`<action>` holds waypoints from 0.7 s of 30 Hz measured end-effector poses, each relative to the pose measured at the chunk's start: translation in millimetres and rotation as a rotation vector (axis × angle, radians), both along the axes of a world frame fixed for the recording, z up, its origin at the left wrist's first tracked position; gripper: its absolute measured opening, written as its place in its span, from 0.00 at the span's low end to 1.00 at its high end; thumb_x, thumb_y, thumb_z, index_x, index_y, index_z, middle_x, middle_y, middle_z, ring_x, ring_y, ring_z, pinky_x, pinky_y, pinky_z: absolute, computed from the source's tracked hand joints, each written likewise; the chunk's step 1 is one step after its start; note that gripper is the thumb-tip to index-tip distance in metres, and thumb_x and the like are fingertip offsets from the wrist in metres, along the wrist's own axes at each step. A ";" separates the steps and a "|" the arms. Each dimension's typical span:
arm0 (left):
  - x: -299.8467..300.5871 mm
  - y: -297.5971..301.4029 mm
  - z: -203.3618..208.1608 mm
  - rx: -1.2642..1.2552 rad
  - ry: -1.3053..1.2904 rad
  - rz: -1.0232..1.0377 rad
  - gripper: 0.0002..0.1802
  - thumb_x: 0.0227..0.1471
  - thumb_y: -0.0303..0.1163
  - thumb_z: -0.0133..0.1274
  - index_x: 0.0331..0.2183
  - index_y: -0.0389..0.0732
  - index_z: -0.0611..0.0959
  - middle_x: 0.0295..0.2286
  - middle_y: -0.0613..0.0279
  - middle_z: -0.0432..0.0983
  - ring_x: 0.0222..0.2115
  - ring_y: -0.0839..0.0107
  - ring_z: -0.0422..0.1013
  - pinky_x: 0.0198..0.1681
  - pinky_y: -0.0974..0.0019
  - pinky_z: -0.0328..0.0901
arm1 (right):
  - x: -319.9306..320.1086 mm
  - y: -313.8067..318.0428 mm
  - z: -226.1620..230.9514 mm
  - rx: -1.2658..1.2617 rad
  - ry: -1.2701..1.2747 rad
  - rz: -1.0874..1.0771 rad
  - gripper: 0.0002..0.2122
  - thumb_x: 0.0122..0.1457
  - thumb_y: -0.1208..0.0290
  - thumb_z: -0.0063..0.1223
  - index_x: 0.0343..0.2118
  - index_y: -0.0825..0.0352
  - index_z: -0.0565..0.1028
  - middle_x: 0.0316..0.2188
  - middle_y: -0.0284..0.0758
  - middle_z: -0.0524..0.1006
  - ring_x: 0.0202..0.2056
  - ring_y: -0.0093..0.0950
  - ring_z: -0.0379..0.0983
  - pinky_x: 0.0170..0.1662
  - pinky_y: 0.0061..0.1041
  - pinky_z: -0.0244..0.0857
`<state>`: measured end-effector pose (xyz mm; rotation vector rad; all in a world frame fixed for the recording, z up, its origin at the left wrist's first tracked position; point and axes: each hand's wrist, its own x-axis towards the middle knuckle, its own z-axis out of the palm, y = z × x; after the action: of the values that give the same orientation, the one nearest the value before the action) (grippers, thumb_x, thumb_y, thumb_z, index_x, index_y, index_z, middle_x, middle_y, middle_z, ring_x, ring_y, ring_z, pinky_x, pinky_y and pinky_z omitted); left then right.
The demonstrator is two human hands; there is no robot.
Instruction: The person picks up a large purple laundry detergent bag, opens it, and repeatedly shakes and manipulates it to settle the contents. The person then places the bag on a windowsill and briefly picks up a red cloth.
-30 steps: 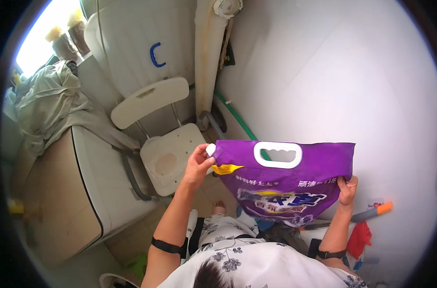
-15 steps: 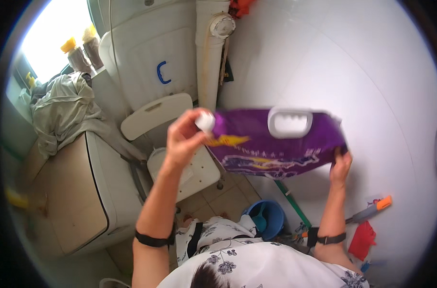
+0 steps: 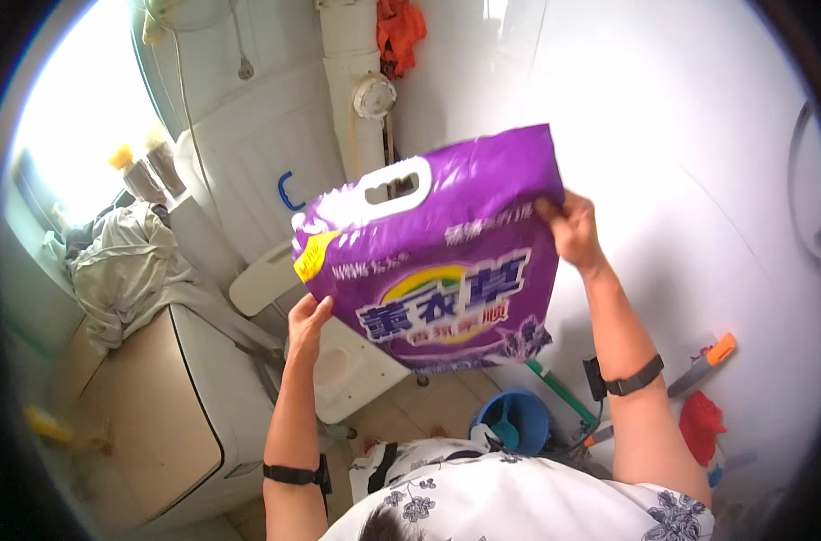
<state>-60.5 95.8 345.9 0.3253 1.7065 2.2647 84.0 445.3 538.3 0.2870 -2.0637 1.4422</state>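
A plump purple detergent bag [image 3: 428, 248] is held up in front of me, tilted so its printed front faces me. It has a white carry handle [image 3: 417, 185] at the top edge and a white cap [image 3: 298, 222] at the upper left corner. My left hand [image 3: 307, 321] grips its lower left side, thumb on the front. My right hand [image 3: 573, 233] is closed on the upper right side, with some fingers hidden behind the bag. Neither hand touches the carry handle.
Below the bag is a white plastic chair [image 3: 361, 388]. A blue bucket [image 3: 536, 424] with a scoop inside stands on the floor beside a green pole [image 3: 564, 392]. At left, grey cloth [image 3: 122, 266] lies over a box-shaped appliance [image 3: 158, 397]. A white pipe [image 3: 352, 135] runs up the corner.
The bag has turned its front toward me and come up and leftward. My left hand has moved from the white cap down to the bag's side; my right hand has risen.
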 end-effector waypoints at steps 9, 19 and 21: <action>24.6 48.2 143.8 -0.363 0.688 -0.264 0.46 0.33 0.44 0.66 0.52 0.37 0.64 0.48 0.51 0.63 0.49 0.64 0.60 0.51 0.60 0.57 | -7.6 -48.8 -10.3 0.384 -0.153 0.430 0.12 0.52 0.87 0.45 0.39 0.72 0.74 0.28 0.39 0.78 0.27 0.18 0.70 0.31 0.19 0.65; 69.5 132.3 203.8 -0.497 0.676 -0.475 0.10 0.44 0.27 0.58 0.32 0.33 0.79 0.25 0.60 0.78 0.24 0.78 0.73 0.27 0.73 0.69 | 35.6 52.7 -129.2 0.262 -0.295 0.146 0.37 0.39 0.66 0.67 0.55 0.64 0.62 0.52 0.40 0.65 0.53 0.33 0.60 0.57 0.33 0.51; 69.7 136.7 225.3 -0.554 0.744 -0.508 0.12 0.44 0.25 0.58 0.34 0.33 0.78 0.28 0.59 0.77 0.25 0.74 0.74 0.27 0.73 0.72 | 44.6 57.0 -178.3 0.203 -0.471 0.210 0.46 0.32 0.60 0.70 0.57 0.62 0.56 0.55 0.40 0.61 0.58 0.35 0.51 0.60 0.37 0.43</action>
<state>9.3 232.5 571.2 1.3968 2.1517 1.2957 128.7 502.3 359.9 0.2709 -2.6355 1.5342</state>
